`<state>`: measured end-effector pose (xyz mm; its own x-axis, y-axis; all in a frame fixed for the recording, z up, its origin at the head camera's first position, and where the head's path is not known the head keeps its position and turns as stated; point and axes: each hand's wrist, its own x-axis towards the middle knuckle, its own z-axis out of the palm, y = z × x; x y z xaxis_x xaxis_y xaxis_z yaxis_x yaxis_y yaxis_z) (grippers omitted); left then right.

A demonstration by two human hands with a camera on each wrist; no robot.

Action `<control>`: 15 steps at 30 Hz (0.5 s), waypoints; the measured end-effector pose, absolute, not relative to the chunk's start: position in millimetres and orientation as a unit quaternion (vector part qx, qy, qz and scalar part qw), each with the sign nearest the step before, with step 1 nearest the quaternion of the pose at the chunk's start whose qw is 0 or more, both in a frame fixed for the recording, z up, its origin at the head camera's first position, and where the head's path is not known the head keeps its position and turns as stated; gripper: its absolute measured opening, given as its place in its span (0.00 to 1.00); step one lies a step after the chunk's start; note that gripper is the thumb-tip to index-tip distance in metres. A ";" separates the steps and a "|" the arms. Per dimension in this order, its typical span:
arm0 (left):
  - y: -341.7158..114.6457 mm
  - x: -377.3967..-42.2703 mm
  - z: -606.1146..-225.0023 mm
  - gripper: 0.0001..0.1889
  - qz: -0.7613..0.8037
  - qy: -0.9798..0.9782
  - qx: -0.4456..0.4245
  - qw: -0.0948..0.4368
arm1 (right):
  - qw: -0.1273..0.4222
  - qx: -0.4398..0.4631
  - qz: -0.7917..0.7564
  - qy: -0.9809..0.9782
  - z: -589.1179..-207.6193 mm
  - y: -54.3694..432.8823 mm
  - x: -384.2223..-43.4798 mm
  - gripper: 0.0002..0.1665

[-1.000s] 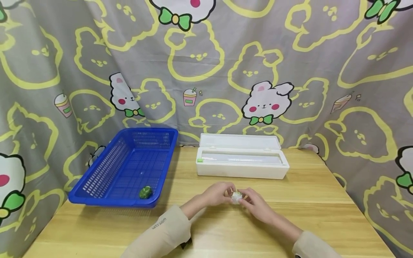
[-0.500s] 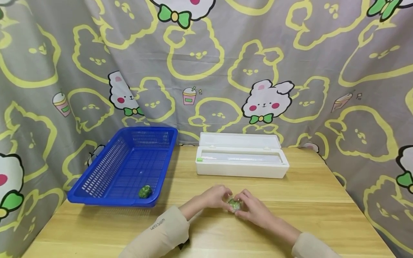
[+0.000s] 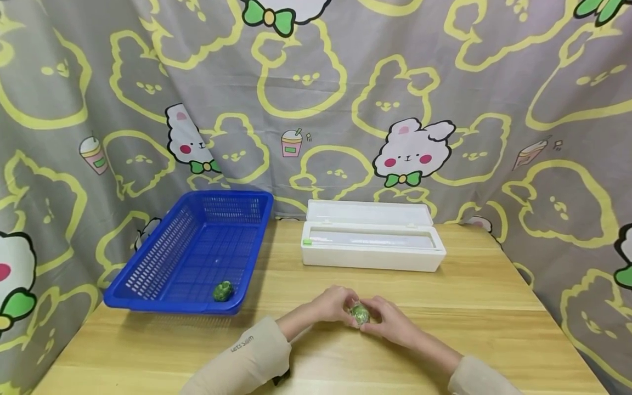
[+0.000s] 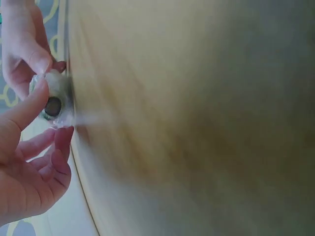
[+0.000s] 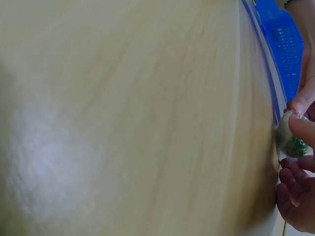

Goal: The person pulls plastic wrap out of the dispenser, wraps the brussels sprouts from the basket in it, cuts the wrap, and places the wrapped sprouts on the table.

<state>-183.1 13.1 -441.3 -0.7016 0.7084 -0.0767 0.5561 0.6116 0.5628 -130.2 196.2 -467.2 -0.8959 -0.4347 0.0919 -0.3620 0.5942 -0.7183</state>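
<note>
A small round green thing (image 3: 360, 314), seemingly a vegetable, is wrapped in clear, wrinkled film. Both hands hold it just over the table, in front of the white box. My left hand (image 3: 332, 305) pinches its left side between thumb and fingers, while my right hand (image 3: 392, 323) grips its right side. From the left wrist, the wrapped thing (image 4: 52, 101) shows a pale side and a dark round spot, with film bunched below. In the right wrist view, dark green shows through the film on the wrapped thing (image 5: 297, 146). Fingers partly cover it in every view.
A blue plastic basket (image 3: 197, 307) stands on the left with a similar green round thing (image 3: 223, 291) in its near right corner. A white cling film dispenser (image 3: 372, 258), lid raised and green slider at left, lies at the back of the wooden table (image 3: 474, 296). A patterned curtain hangs behind.
The wrapped thing has turned in my hands: its whitish, bunched film faced up before, and a smoother green side shows now. Both hands moved slightly toward me and stay on it.
</note>
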 end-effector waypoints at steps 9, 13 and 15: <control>17.6 -178.4 -442.4 0.16 0.328 0.868 0.339 0.153 | 0.064 -0.210 -0.420 0.881 -463.7 193.8 -132.9 0.23; 17.9 -179.7 -443.3 0.15 0.323 0.865 0.352 0.152 | 0.078 -0.222 -0.425 0.874 -465.3 193.5 -135.9 0.17; 17.8 -181.0 -443.5 0.15 0.314 0.866 0.360 0.150 | 0.078 -0.228 -0.422 0.874 -466.2 193.7 -137.7 0.16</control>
<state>-181.0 17.8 -443.5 -0.6957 0.7175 -0.0344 0.5291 0.5442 0.6511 -137.7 193.7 -466.2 -0.8843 -0.4636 0.0563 -0.3325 0.5405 -0.7728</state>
